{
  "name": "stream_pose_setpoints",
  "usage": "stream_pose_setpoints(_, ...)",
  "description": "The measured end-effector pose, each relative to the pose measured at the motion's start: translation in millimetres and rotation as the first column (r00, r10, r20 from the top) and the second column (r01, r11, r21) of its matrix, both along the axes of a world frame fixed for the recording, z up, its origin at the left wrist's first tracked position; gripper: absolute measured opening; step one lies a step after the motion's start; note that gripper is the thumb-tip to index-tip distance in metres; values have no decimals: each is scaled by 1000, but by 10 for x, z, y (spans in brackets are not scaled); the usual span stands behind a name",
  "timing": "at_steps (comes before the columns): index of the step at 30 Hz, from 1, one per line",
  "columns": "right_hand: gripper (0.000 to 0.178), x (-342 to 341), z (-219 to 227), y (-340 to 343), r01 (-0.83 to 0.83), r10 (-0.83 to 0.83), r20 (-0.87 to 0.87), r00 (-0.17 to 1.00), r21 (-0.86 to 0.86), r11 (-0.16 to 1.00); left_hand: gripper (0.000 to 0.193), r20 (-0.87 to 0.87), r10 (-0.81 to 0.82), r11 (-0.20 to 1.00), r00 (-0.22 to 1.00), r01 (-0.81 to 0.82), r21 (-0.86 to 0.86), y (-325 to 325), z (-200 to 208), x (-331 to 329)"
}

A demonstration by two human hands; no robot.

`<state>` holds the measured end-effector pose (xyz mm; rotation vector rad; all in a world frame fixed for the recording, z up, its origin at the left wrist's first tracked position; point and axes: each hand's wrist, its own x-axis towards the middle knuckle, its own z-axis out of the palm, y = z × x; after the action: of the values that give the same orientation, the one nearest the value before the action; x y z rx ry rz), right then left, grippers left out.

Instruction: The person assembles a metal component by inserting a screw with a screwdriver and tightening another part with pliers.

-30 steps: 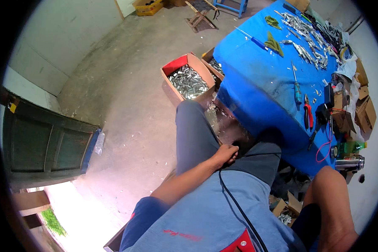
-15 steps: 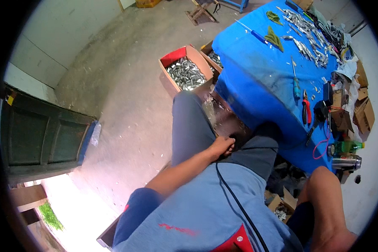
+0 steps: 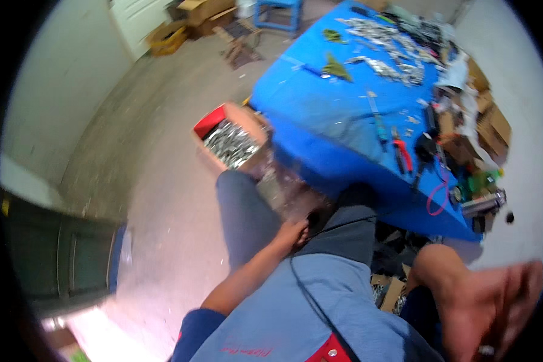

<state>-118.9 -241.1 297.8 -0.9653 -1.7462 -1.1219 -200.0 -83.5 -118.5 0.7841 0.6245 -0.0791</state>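
Note:
My left hand (image 3: 294, 234) rests closed over my lap; whatever its fingers may hold is hidden. A black cable (image 3: 311, 301) runs down my shirt from beside it. At the lower right my right arm is bent up, and my right hand (image 3: 504, 298) is a motion-smeared shape with its fingers unclear. In front of me a blue-covered table (image 3: 320, 130) carries red-handled pliers (image 3: 402, 154), a screwdriver (image 3: 380, 128) with a teal handle, green cloths (image 3: 336, 67) and many silvery metal pieces (image 3: 392, 69).
An open carton (image 3: 260, 148) full of small metal cylinders (image 3: 229, 143) stands on the floor beyond my left knee. A green bottle (image 3: 485, 181) and a metal flask (image 3: 485, 204) lie at the table's right edge. A dark door (image 3: 72, 259) stands left; a folding stool (image 3: 238, 45) is farther off.
The view has swung, so the table and carton sit farther left in it. My right hand has come into sight, blurred, at the lower right. My left hand stays closed over my lap.

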Motion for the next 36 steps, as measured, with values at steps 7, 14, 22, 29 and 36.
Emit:
stream_pose_setpoints(7, 18, -468, -530, -669, 552, -668, -207, 715, -419, 721, 24, -111, 43, 998, 993, -39, 41, 59, 87, -26)
stream_pose_setpoints(14, 14, -224, -278, 498, 234, -225, -242, 944, 9, 972, 23, -143, 2, 996, 990, 11, 87, 72, 10, -20)
stream_pose_setpoints(22, 14, -141, -407, 895, -110, 198, -382, 903, 241, 964, 25, -193, 78, 996, 978, -87, -36, 63, -35, -62)
stream_pose_setpoints(29, 18, 214, -546, 398, 11, -46, -550, 834, -66, 998, 17, -217, 44, 990, 975, -72, -124, 104, 45, -1)
stream_pose_setpoints(36, 23, 2033, -950, 925, 406, -461, -386, 799, -219, 887, 21, -274, -14, 1000, 962, 8, -21, 157, -151, 29)
